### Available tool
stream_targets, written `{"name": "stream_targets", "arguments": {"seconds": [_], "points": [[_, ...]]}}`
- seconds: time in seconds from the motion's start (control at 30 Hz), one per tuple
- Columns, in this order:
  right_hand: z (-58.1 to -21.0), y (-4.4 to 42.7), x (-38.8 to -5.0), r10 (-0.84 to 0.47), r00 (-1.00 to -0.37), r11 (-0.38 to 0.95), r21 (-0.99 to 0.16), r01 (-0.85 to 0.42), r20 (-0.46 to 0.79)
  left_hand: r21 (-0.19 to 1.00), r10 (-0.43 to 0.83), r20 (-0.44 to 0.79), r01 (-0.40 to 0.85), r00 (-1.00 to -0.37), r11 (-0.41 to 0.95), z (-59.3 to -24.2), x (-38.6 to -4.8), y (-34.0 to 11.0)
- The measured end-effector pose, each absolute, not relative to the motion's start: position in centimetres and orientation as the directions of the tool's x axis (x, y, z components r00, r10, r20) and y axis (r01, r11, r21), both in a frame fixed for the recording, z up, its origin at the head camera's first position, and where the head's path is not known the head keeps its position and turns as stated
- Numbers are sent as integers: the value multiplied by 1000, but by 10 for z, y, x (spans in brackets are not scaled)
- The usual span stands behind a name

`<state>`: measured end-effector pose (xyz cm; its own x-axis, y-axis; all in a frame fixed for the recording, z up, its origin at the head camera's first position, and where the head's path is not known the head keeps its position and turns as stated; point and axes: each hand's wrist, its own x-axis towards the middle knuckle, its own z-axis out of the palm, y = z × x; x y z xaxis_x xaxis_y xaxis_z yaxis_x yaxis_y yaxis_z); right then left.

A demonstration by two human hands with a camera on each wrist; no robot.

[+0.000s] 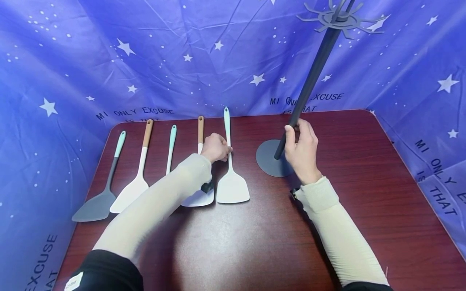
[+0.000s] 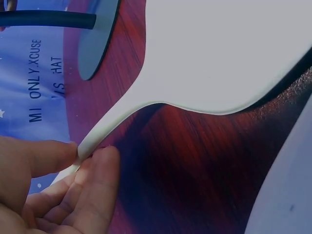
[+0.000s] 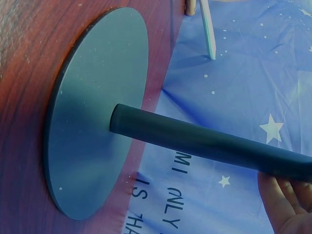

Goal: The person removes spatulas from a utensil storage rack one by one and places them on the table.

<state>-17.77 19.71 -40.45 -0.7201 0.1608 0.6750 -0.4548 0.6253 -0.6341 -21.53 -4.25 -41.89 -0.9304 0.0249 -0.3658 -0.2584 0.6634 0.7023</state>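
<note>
My left hand pinches the shaft of a white spatula with a mint handle, thumb against fingertips. In the left wrist view, its wide blade fills the upper right and a shadow falls under its neck. My right hand grips the dark grey pole of a utensil stand low down, thumb on the near side. The stand's round base rests on the table. Around its top is a ring of hooks. Just left of my left hand lies a spatula with a wooden-coloured handle, its middle covered by the hand and sleeve.
Farther left lie a grey spatula with a mint handle, a white one with a wooden-coloured handle, and a mint-handled utensil whose lower end my sleeve hides. A blue star-printed cloth hangs behind the dark red table.
</note>
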Motion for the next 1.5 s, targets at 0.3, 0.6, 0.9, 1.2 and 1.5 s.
{"name": "stream_targets", "arguments": {"seconds": [0.3, 0.6, 0.9, 1.2, 1.5], "points": [[-404, 196, -177, 171, -724, 622, -643, -446, 668, 646, 15, -360, -237, -933, 725, -422, -218, -39], [-404, 196, -177, 175, -723, 617, -646, -449, 669, 632, 13, -352, -227, -936, 741, -423, -218, -40], [-405, 197, -178, 164, -728, 620, -644, -449, 665, 633, 11, -376, -248, -927, 733, -427, -218, -42], [-405, 198, -178, 154, -726, 622, -636, -456, 671, 606, 17, -372, -229, -928, 762, -427, -215, -40], [-404, 196, -177, 166, -728, 618, -646, -449, 665, 590, 16, -372, -223, -928, 776, -426, -213, -39]]}}
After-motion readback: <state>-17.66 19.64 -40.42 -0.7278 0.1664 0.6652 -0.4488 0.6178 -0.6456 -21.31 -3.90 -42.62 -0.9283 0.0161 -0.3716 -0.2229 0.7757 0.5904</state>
